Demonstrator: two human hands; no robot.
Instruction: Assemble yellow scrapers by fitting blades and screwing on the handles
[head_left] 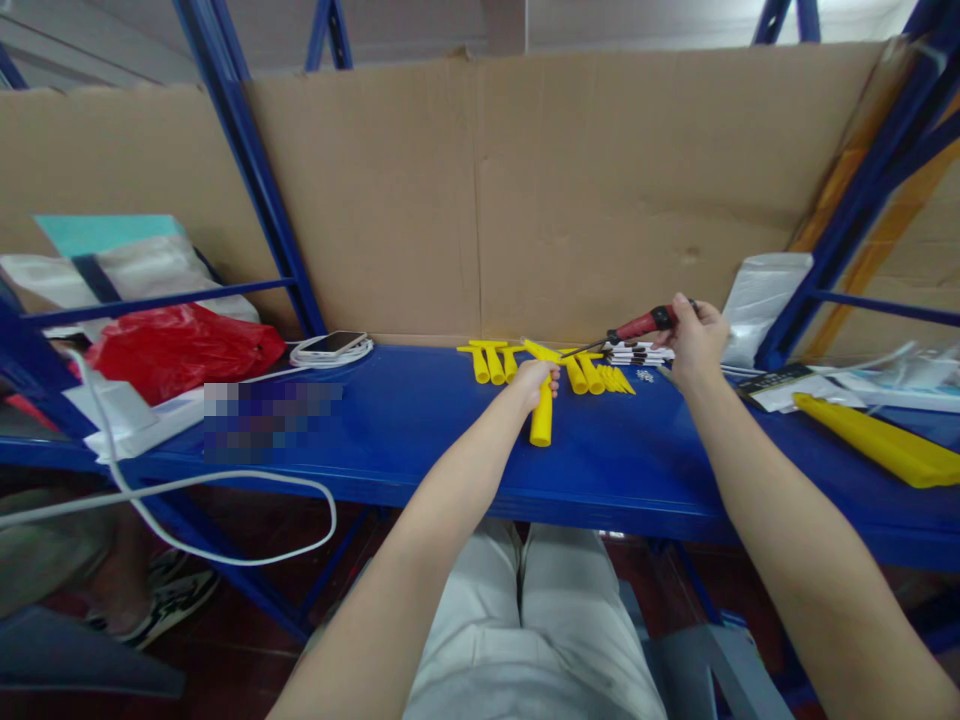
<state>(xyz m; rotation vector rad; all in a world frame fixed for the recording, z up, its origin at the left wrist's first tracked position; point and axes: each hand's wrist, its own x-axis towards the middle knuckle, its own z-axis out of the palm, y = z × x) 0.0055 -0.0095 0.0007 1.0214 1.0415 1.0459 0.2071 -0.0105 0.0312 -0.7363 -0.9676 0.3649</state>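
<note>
My left hand [536, 385] is wrapped round a yellow T-shaped plastic handle [541, 425], which is tilted over the blue bench. In my right hand [697, 340] is a screwdriver [641, 325] with a red and black grip. Its shaft points left and down to the top of the yellow handle; whether the tip touches it I cannot tell. More yellow T-shaped handles [487, 365] stand in a row behind my left hand. Right of it are further yellow handles [585, 376], small yellow wedge-like pieces [617, 380], black-and-white strips [637, 354] and tiny metal parts [645, 376].
Cardboard [480, 200] backs the blue bench [405, 420] between blue posts. To the left lie a phone [339, 343] on a coiled white cable, a red bag [187, 345] and a power strip [176, 410]. A long yellow piece [877, 440] lies at the right. Another person's foot [161, 605] shows below left.
</note>
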